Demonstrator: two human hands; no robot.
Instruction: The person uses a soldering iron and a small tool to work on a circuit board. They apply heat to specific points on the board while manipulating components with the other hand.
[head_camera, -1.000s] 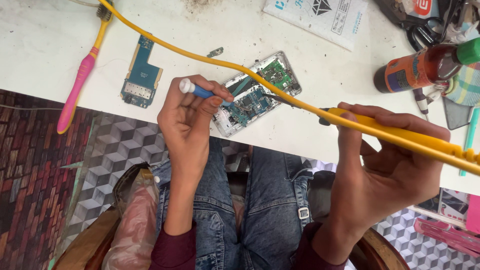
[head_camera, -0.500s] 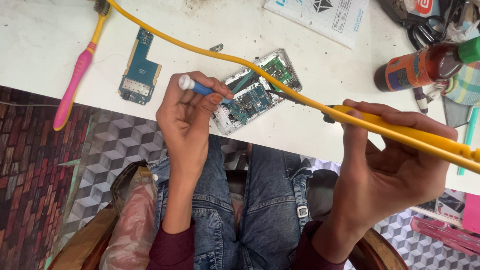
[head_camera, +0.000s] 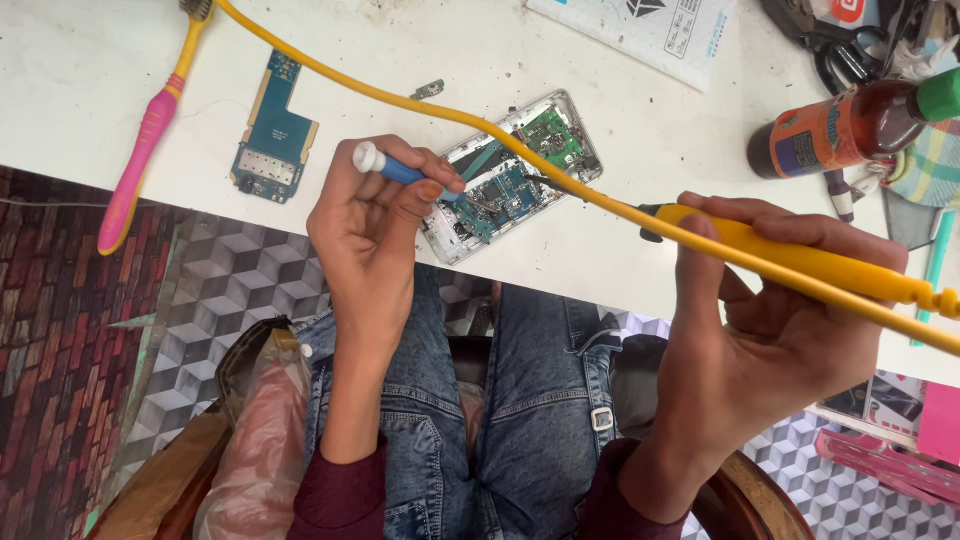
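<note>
My left hand (head_camera: 375, 225) grips a small blue tool with a white end (head_camera: 385, 165), its tip hidden where it meets an opened phone (head_camera: 510, 170) with bare green and blue circuit boards. My right hand (head_camera: 775, 320) holds a yellow soldering iron (head_camera: 790, 258) whose dark tip reaches onto the phone's board. The iron's yellow cord (head_camera: 400, 85) loops back across the white table (head_camera: 90, 90) and over the phone.
A loose blue circuit board (head_camera: 272, 130) and a pink and yellow toothbrush (head_camera: 150, 130) lie left of the phone. A brown bottle with a green cap (head_camera: 850, 125), scissors (head_camera: 850, 55) and a printed sheet (head_camera: 650, 30) sit at the right back. My jeans-clad legs (head_camera: 500, 400) are below the table edge.
The soldering iron's tip has moved slightly left onto the phone's board. My left hand stays on the blue tool at the phone.
</note>
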